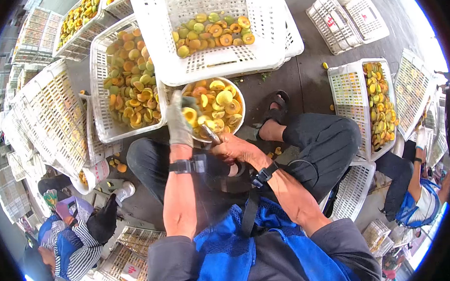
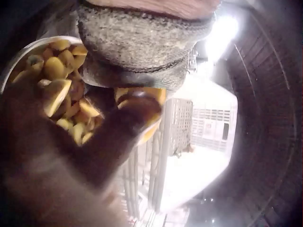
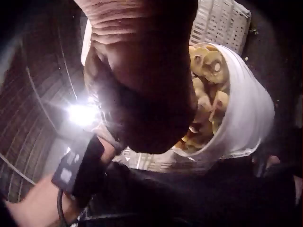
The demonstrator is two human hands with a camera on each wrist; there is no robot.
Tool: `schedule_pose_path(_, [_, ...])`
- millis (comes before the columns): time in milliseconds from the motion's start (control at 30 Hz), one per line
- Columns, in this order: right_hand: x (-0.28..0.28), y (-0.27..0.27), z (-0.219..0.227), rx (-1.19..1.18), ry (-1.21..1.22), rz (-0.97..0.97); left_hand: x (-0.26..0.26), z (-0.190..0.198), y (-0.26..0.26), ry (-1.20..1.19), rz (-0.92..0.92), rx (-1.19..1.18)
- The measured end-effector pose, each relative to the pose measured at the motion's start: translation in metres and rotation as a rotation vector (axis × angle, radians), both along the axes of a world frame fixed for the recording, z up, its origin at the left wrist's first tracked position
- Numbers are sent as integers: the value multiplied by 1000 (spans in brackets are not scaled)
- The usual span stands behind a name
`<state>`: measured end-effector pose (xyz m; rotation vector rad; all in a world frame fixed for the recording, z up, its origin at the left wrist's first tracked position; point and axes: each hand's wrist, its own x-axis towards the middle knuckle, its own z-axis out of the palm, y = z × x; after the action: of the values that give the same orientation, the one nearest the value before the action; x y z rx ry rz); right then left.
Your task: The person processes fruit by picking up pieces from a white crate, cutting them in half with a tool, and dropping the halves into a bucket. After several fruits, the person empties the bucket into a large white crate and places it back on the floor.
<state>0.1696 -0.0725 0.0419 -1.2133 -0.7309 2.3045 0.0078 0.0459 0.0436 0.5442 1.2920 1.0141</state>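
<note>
In the head view my gloved left hand (image 1: 179, 117) holds a yellow-orange fruit half (image 1: 189, 115) above the left rim of a round white bucket (image 1: 243, 112). My bare right hand (image 1: 231, 147) grips a short tool with a metal part (image 1: 211, 134), just below the bucket's near rim. Seen from the left wrist, the glove (image 2: 135, 45) is around the fruit (image 2: 150, 130), and a dark, blurred finger of the other hand lies against it. The right wrist view shows the curled right hand (image 3: 142, 80) beside the bucket (image 3: 251, 106); its tool is hidden there.
White crates of cut fruit stand beyond the bucket (image 1: 221, 69), at left (image 1: 100, 96) and at right (image 1: 347, 93). An empty crate (image 1: 331, 25) lies at upper right. Bent legs (image 1: 321, 140) flank the bucket. Other people sit at lower left (image 1: 75, 240) and right (image 1: 416, 196).
</note>
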Motion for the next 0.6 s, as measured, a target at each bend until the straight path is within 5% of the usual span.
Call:
schedule_pose_path(133, [2, 0, 6, 16, -159, -60, -51, 20, 29, 66, 251, 73])
schedule_pose_path(233, [9, 5, 10, 24, -146, -159, -88, 27, 52, 430, 399, 336])
schedule_pose_path(333, [14, 12, 13, 52, -194, -210, -94, 49, 53, 633, 347, 478])
schedule_pose_path(433, [17, 14, 34, 40, -179, -345, -83, 32, 39, 771, 10, 307])
schedule_pose_path(600, [19, 12, 40, 150, -253, -370, -13, -15, 23, 896, -351, 529])
